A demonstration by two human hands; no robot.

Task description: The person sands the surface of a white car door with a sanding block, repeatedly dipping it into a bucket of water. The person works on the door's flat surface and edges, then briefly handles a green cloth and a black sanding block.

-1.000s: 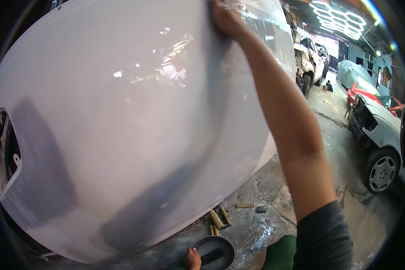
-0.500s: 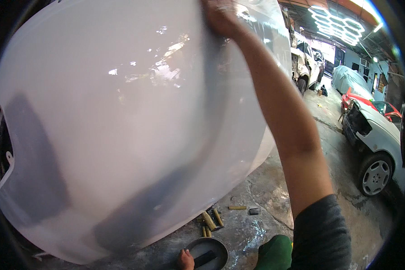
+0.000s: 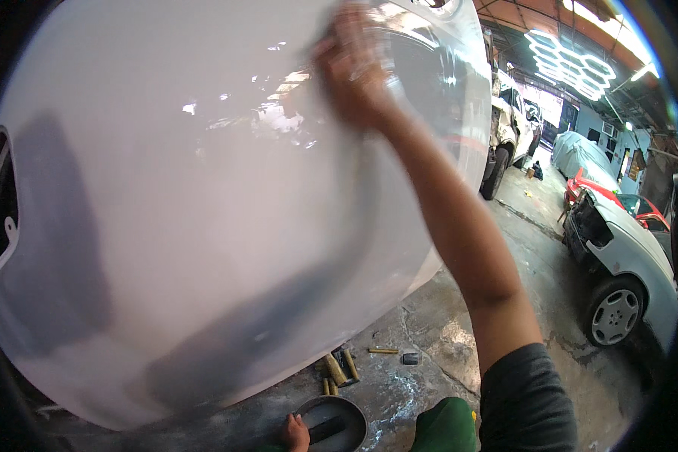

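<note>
A large, glossy, pale grey-white car body panel (image 3: 226, 226) curves across most of the view, with wet-looking reflections near its upper middle. My right arm reaches up over it, and my right hand (image 3: 354, 75) lies against its upper right part. Motion smears those fingers, so anything under the palm is hidden. Low in the picture, my left hand (image 3: 297, 433) is closed at the left rim of a dark round basin (image 3: 363, 426). Inside the basin is a dark, elongated shape that I cannot make out.
Several brass-coloured cylindrical pieces (image 3: 336, 370) and a small dark block (image 3: 410, 358) lie on the wet concrete floor (image 3: 452, 324). My green-clad knee (image 3: 446, 426) is at the bottom. A silver car (image 3: 625, 256) stands to the right, with a covered car (image 3: 582, 157) farther back.
My right hand has moved down and slightly left across the panel. The whole view has shifted a little, while my left hand stays by the basin.
</note>
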